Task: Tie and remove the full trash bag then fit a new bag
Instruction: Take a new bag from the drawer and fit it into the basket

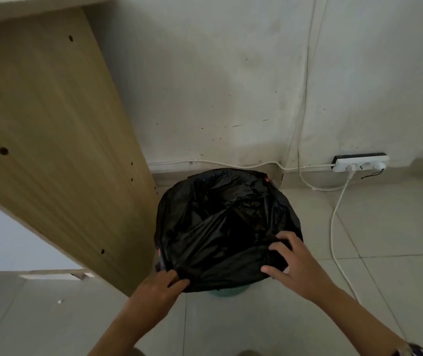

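A black trash bag (220, 222) lines a round bin standing on the tiled floor against the wall. The bag's edge is folded over the bin's rim, and a sliver of the green bin (224, 292) shows below the near edge. My left hand (157, 286) pinches the bag's edge at the near left of the rim. My right hand (292, 265) rests on the near right of the rim, fingers curled into the black plastic. The inside of the bag is dark and crumpled, so its contents are hidden.
A tall wooden panel (51, 150) of a desk stands close on the bin's left. A white power strip (360, 164) sits at the wall to the right, its white cable (333, 222) trailing across the floor tiles beside the bin.
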Tool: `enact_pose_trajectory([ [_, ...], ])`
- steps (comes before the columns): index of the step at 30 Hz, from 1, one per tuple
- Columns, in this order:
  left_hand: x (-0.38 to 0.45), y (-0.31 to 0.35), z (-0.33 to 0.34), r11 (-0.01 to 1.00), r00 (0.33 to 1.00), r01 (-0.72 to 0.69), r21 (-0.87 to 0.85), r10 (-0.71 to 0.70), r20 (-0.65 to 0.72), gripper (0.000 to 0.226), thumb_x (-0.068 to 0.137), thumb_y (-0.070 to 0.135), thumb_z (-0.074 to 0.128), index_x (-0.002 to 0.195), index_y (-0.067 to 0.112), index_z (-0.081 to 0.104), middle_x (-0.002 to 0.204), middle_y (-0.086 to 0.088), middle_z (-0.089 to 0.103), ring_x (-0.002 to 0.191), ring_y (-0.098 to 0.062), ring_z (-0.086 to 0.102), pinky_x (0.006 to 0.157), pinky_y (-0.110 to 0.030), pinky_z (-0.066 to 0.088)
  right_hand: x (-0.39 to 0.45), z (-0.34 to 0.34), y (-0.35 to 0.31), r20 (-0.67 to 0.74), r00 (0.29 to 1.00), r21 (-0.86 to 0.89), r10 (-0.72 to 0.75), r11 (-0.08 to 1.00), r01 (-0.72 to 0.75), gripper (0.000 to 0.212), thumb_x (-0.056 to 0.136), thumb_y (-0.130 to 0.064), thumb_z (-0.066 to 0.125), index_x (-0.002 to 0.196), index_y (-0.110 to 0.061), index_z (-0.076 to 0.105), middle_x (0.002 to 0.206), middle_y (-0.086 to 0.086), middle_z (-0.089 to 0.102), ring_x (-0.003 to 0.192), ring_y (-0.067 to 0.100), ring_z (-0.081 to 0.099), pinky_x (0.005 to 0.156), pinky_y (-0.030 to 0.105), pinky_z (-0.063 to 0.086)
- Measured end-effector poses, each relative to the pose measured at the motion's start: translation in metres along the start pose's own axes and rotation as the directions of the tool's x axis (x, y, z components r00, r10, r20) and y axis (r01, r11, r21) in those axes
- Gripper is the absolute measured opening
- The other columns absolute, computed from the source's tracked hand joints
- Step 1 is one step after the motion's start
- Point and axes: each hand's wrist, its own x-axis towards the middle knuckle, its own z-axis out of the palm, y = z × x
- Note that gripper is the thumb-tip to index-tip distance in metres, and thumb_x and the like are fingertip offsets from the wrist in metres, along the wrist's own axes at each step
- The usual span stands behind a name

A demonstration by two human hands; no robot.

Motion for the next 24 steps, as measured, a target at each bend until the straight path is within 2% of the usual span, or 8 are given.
enact_pose_trajectory([
  [4,-0.010,0.006,-0.008,0.944,0.959,0.242,-0.224,-0.197,0.202,0.044,0.087,0.064,0.024,0.106,0.038,0.054,0.090,0.023,0.059,0.072,0.006,0.059,0.059,-0.007,0.046,-0.003,0.000,0.001,-0.052,0.997,0.125,0.064,0.990,-0.057,0.052,0.068,-0.058,0.058,0.097,-0.015,0.059,0.106,-0.013,0.030,0.102,0.002,0.038,0.087,0.011,0.033],
  [6,-0.004,0.007,-0.018,0.818,0.901,0.431,-0.382,-0.364,0.236,0.040,0.072,0.077,0.036,0.082,0.045,0.059,0.074,0.031,0.057,0.067,0.009,0.055,0.062,-0.011,0.042,-0.006,0.000,0.003,-0.047,0.997,0.132,0.067,0.989,-0.060,0.051,0.067,-0.056,0.059,0.096,-0.014,0.058,0.103,-0.012,0.032,0.097,0.000,0.037,0.086,0.008,0.030],
  [9,0.016,0.003,-0.025,0.647,0.743,0.609,-0.459,-0.668,0.043,0.033,0.084,0.043,0.058,0.056,0.026,0.052,0.052,0.001,0.055,0.049,-0.011,0.048,0.048,-0.021,0.033,-0.002,-0.004,0.000,-0.097,0.987,0.187,0.131,0.976,-0.111,0.043,0.071,-0.051,0.057,0.087,-0.012,0.056,0.093,-0.002,0.046,0.087,0.006,0.045,0.079,0.006,0.034],
  [12,0.044,-0.006,-0.033,0.622,0.632,0.633,-0.460,-0.759,-0.156,0.014,0.089,0.022,0.054,0.087,0.012,0.064,0.078,-0.002,0.061,0.074,-0.021,0.056,0.062,-0.028,0.045,0.017,-0.012,-0.004,-0.267,0.939,0.190,0.219,0.967,-0.172,0.037,0.080,-0.044,0.047,0.084,-0.010,0.060,0.087,0.002,0.054,0.084,0.012,0.048,0.078,0.022,0.041],
  [14,0.063,-0.016,-0.032,0.535,0.602,0.672,-0.512,-0.797,-0.043,0.030,0.093,0.025,0.046,0.115,0.008,0.057,0.109,-0.009,0.061,0.104,-0.026,0.055,0.089,-0.038,0.044,0.038,-0.018,-0.002,-0.341,0.905,0.110,0.255,0.967,-0.231,0.040,0.085,-0.041,0.042,0.096,-0.009,0.065,0.103,0.011,0.057,0.098,0.022,0.049,0.084,0.038,0.042],
  [16,0.075,-0.028,-0.025,0.433,0.558,0.733,-0.525,-0.824,0.100,0.038,0.096,0.026,0.041,0.129,0.009,0.046,0.129,-0.012,0.052,0.120,-0.027,0.047,0.100,-0.040,0.036,0.056,-0.021,0.004,-0.273,0.888,0.077,0.371,0.928,-0.364,0.038,0.091,-0.037,0.044,0.115,-0.013,0.060,0.126,0.017,0.049,0.116,0.034,0.043,0.094,0.046,0.037],
  [19,0.083,-0.042,-0.013,0.264,0.452,0.805,-0.531,-0.853,0.261,0.043,0.097,0.029,0.036,0.137,0.013,0.036,0.140,-0.013,0.043,0.127,-0.030,0.040,0.104,-0.043,0.033,0.077,-0.021,0.017,-0.124,0.868,0.090,0.481,0.877,-0.472,0.039,0.095,-0.029,0.042,0.131,-0.016,0.046,0.139,0.018,0.037,0.124,0.036,0.037,0.100,0.046,0.035],
  [24,0.089,-0.050,-0.002,0.139,0.383,0.777,-0.614,-0.879,0.284,0.038,0.097,0.020,0.038,0.134,0.012,0.042,0.138,-0.014,0.047,0.125,-0.030,0.044,0.102,-0.039,0.035,0.105,-0.014,0.030,-0.090,0.900,0.067,0.426,0.905,-0.421,0.037,0.096,-0.019,0.041,0.132,-0.014,0.046,0.115,0.019,0.049,0.104,0.037,0.050,0.080,0.035,0.041],
])
